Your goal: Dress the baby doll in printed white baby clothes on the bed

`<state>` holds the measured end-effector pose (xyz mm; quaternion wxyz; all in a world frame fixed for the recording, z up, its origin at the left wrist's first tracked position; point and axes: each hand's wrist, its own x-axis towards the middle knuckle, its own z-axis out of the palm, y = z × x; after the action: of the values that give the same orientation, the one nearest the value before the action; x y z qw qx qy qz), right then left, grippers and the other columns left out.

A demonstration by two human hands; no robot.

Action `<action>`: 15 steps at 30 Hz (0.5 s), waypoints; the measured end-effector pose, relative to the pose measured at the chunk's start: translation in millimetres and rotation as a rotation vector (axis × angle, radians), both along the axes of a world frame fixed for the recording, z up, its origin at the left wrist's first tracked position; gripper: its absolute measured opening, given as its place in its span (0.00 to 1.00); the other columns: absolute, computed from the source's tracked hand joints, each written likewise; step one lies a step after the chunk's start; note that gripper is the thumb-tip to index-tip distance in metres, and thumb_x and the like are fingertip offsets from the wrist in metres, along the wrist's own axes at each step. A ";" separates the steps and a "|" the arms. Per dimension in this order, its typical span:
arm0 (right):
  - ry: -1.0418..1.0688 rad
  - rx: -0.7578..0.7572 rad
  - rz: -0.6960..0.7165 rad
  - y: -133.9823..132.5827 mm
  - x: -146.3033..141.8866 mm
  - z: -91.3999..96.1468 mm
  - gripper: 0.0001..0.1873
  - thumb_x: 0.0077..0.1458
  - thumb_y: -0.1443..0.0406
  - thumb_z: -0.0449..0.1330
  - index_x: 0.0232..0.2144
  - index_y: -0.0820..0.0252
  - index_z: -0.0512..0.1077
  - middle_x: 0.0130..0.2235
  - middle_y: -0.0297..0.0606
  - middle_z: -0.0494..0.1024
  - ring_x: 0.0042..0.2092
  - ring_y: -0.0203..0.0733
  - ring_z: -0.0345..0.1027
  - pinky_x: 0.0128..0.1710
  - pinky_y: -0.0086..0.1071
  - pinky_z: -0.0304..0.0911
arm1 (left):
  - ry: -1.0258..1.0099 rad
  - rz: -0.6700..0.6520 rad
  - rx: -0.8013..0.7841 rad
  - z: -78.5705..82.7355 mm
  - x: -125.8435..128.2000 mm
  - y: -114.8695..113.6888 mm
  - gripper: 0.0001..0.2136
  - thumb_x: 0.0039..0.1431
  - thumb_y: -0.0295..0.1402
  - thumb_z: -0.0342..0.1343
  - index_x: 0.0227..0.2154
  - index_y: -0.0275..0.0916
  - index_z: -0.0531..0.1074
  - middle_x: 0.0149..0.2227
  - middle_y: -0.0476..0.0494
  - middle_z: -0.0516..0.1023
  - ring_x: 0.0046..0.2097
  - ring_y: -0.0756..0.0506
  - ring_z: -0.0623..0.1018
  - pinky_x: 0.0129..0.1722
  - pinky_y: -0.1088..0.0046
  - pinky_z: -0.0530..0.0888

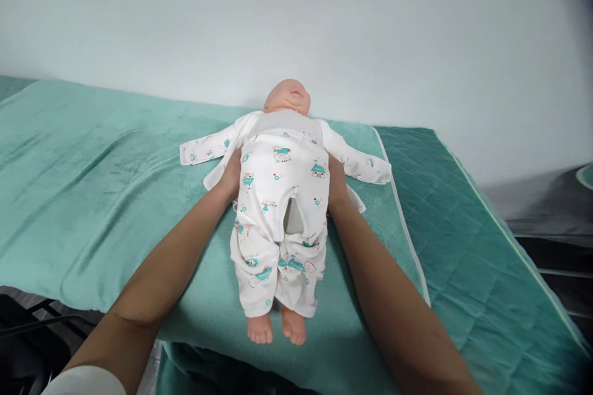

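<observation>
A baby doll (291, 96) lies on its back, head toward the wall and bare feet toward me. It wears white printed split-crotch pants (278, 173), pulled high over its torso, and a white printed jacket (210, 144) whose sleeves stretch out to both sides. My left hand (233, 171) reaches in at the doll's left-of-view side, between jacket and pants. On the opposite side, my right hand (336, 176) does the same. The fingers of both hands are hidden behind the doll and its clothes, so I cannot tell whether they grip anything.
Under the doll spreads a light green blanket (115, 197) over a darker quilted cover (463, 228). A white wall (296, 24) stands right behind. Dark items (28, 345) sit below the near left edge, and a dark rack (560, 271) shows at the right.
</observation>
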<state>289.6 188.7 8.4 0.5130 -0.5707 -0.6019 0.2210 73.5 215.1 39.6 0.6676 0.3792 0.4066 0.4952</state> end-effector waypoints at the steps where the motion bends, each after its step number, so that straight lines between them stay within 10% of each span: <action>1: 0.009 0.003 0.000 -0.5 -0.1 -0.2 0.07 0.53 0.57 0.59 0.29 0.51 0.72 0.38 0.37 0.81 0.42 0.53 0.70 0.44 0.44 0.67 | 0.014 -0.002 0.023 -1.3 -0.6 0.6 0.09 0.60 0.38 0.55 0.39 0.42 0.76 0.35 0.48 0.82 0.50 0.39 0.78 0.49 0.65 0.75; 15: 0.147 0.008 -0.048 -3.6 -8.9 9.4 0.10 0.49 0.56 0.60 0.25 0.55 0.66 0.33 0.38 0.77 0.41 0.50 0.66 0.45 0.45 0.64 | -0.066 -0.013 -0.052 -6.2 -5.2 5.0 0.08 0.56 0.38 0.57 0.33 0.42 0.76 0.31 0.49 0.80 0.47 0.40 0.78 0.49 0.66 0.74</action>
<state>280.7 185.1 17.8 0.5632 -0.5653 -0.5496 0.2476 68.4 220.1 33.4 0.6934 0.3477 0.3948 0.4923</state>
